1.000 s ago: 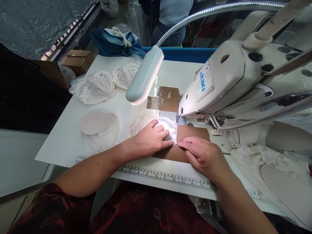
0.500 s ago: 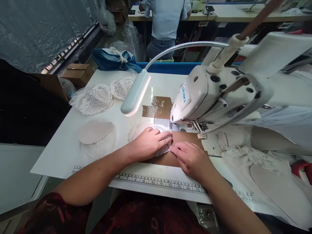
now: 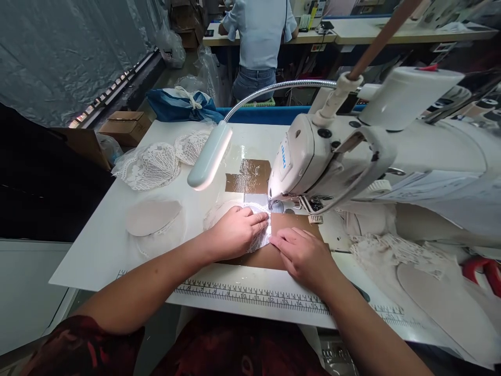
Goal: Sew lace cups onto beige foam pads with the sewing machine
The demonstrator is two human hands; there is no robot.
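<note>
A white lace bra cup (image 3: pixel 261 241) lies under the needle area of a white sewing machine (image 3: pixel 299 151). My left hand (image 3: pixel 238 232) rests over the cup, fingers together and pressing on the lace close to the presser foot. At the cup's right edge, my right hand (image 3: pixel 299 256) pinches the lace between thumb and fingertips. Brown tape or card (image 3: pixel 285 222) covers the machine bed beneath both hands. Part of the cup is hidden under my left hand. The needle itself is too small to make out.
A lamp (image 3: pixel 211 156) on a bent metal neck hangs above the work. Finished-looking lace cups (image 3: pixel 148 164) and a beige pad (image 3: pixel 153 218) lie at left. More lace pieces (image 3: pixel 395 250) and red-handled scissors (image 3: pixel 481 274) are at right. A ruler strip (image 3: pixel 250 297) edges the table. A person (image 3: pixel 262 47) sits ahead.
The view has shifted slightly, so the machine and lamp appear farther left and lower. Both hands keep nearly the same hold on the lace cup.
</note>
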